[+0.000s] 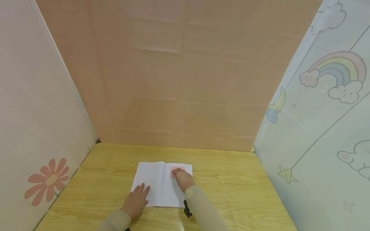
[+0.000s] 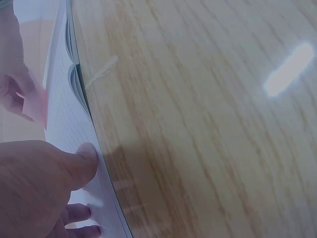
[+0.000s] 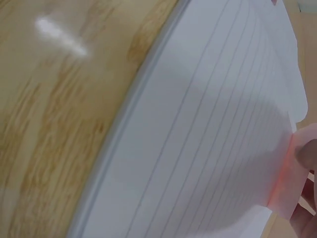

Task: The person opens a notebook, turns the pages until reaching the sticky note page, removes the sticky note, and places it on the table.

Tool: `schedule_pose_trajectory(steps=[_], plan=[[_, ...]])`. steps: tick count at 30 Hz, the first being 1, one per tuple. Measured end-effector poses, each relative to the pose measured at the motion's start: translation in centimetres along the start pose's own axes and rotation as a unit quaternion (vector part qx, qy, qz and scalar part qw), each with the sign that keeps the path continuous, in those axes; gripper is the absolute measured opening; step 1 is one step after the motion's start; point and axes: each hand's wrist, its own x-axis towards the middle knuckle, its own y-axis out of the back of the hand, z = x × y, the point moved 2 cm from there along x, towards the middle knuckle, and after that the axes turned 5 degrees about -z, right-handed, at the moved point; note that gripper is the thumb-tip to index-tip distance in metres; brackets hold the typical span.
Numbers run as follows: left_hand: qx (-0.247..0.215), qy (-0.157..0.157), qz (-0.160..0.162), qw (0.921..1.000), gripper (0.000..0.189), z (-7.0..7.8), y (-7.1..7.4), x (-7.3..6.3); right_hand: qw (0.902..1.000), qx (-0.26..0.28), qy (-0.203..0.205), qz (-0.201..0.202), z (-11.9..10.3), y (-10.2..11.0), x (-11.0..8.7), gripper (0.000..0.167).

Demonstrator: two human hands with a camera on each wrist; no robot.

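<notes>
A lined notebook (image 1: 154,179) lies spread on the wooden table. My left hand (image 1: 135,202) rests on the lower part of its left page, fingers apart and fairly straight; its thumb (image 2: 86,161) presses near the bottom edge in the left wrist view. Toward the top of the right page is a pink sticky note (image 1: 173,168). My right hand (image 1: 184,180) pinches the note between thumb and fingers. In the right wrist view, the pink paper (image 3: 285,191) tilts up from the page along a crease, with the fingertips around its free part.
The wooden table (image 1: 231,186) extends on both sides of the notebook. A brown sheet (image 1: 179,80) hangs behind it, with patterned panels left and right. A black strap (image 1: 187,209) hangs by my right sleeve. A pale strip (image 2: 101,73) lies near the notebook's bottom edge.
</notes>
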Motion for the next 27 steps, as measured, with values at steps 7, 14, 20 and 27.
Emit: schedule_pose_trajectory(steps=[7, 14, 20, 27], plan=[[0.003, -0.003, 0.005, 1.0000, 0.056, -0.1, -0.4, 0.2, 0.9963, 0.070, -0.039, 0.031, 0.6, -0.2, 0.7, 0.015], [0.001, -0.003, 0.016, 0.9999, 0.055, -0.1, -0.8, 0.5, 0.9743, 0.188, -0.101, 0.073, 1.4, 0.3, 0.7, 0.011], [0.002, -0.002, 0.019, 0.9998, 0.056, -0.2, -0.9, 0.6, 0.9495, 0.256, -0.159, 0.086, 2.4, 0.1, 0.9, 0.009], [-0.001, -0.005, 0.013, 0.9999, 0.056, -0.4, -1.4, 0.7, 0.9262, 0.307, -0.191, 0.108, 3.6, 0.3, 0.8, 0.005]])
